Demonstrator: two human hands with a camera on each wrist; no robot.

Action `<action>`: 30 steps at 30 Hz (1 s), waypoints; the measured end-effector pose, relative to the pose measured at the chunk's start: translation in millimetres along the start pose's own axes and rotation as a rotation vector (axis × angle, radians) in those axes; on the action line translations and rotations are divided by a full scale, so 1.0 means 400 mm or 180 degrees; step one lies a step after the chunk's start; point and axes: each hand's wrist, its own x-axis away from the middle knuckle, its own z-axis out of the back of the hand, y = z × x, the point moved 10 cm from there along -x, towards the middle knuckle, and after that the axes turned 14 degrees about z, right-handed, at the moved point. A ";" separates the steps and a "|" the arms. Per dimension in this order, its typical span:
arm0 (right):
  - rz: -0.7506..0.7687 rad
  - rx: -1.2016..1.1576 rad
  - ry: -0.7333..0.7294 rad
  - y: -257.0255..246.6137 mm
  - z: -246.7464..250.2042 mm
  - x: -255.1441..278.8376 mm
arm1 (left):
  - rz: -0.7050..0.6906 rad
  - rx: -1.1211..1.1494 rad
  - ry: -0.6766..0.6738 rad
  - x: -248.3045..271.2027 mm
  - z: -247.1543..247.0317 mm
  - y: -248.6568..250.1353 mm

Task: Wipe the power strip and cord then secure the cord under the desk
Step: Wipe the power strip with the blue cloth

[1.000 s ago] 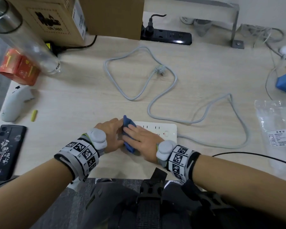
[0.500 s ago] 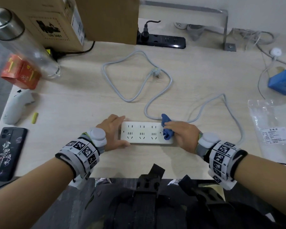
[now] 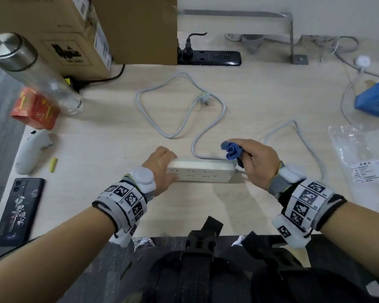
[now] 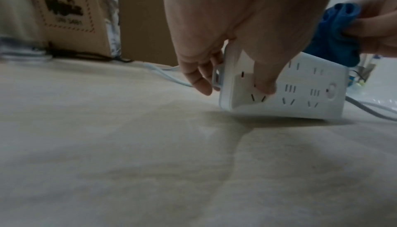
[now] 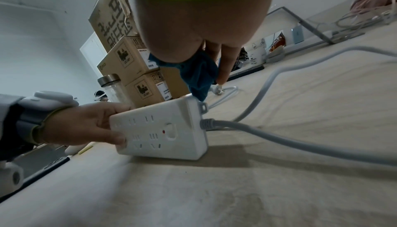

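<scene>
A white power strip (image 3: pixel 200 172) (image 4: pixel 285 93) (image 5: pixel 161 128) stands tilted up on its near long edge, sockets facing me. My left hand (image 3: pixel 160 169) (image 4: pixel 232 71) (image 5: pixel 86 125) grips its left end, thumb on the socket face, fingers behind. My right hand (image 3: pixel 255 160) (image 5: pixel 201 52) holds a bunched blue cloth (image 3: pixel 232 152) (image 4: pixel 335 33) (image 5: pixel 197 77) just above the strip's right top corner. The grey cord (image 3: pixel 206 119) (image 5: pixel 300 139) leaves the strip's right end and loops over the desk (image 3: pixel 118 138) to its loose plug (image 3: pixel 202 98).
Cardboard boxes (image 3: pixel 81 29) and a black power strip (image 3: pixel 212 57) stand at the back. A clear bottle (image 3: pixel 33 73), red box (image 3: pixel 34 109), white controller (image 3: pixel 31 149) and phone (image 3: pixel 18 211) lie at left. A plastic bag (image 3: pixel 363 156) and blue box (image 3: pixel 374 99) lie at right.
The right hand swept the cloth from the strip's left end to its right end, then lifted it off. The left hand tipped the flat strip up onto its near edge.
</scene>
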 end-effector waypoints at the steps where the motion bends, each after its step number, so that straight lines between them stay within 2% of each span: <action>1: 0.0087 0.0034 0.0048 -0.008 0.000 0.005 | -0.0048 0.0132 0.0033 0.006 0.003 -0.004; 3: 0.0257 0.0164 -0.0060 -0.025 -0.022 0.019 | 0.0081 0.0161 0.0011 0.012 -0.004 -0.021; 7: 0.0768 0.0383 -0.0638 -0.057 -0.103 0.063 | 0.0351 0.0317 -0.0026 0.007 -0.015 -0.064; 10: 0.0989 0.0628 -0.0825 -0.070 -0.107 0.071 | 0.0372 0.0428 -0.0023 0.014 -0.028 -0.071; 12: 0.1264 0.0491 -0.0971 -0.108 -0.123 0.079 | 0.0431 0.0556 -0.0006 0.022 -0.041 -0.073; 15: 0.1394 0.0565 -0.1288 -0.125 -0.190 0.090 | 0.0505 0.0844 0.0003 0.025 -0.049 -0.086; 18: 0.1527 0.0705 -0.1375 -0.136 -0.252 0.085 | 0.0523 0.0913 -0.0066 0.019 -0.059 -0.083; 21: 0.1692 0.0619 -0.1352 -0.200 -0.320 0.033 | 0.0531 0.0977 -0.0073 0.016 -0.060 -0.088; 26: 0.1799 0.0638 -0.1553 -0.243 -0.410 -0.028 | 0.0117 0.1074 0.0011 0.031 -0.039 -0.065; 30: 0.1882 0.0602 -0.1606 -0.203 -0.336 0.007 | 0.0547 0.0859 0.0005 0.022 -0.044 -0.097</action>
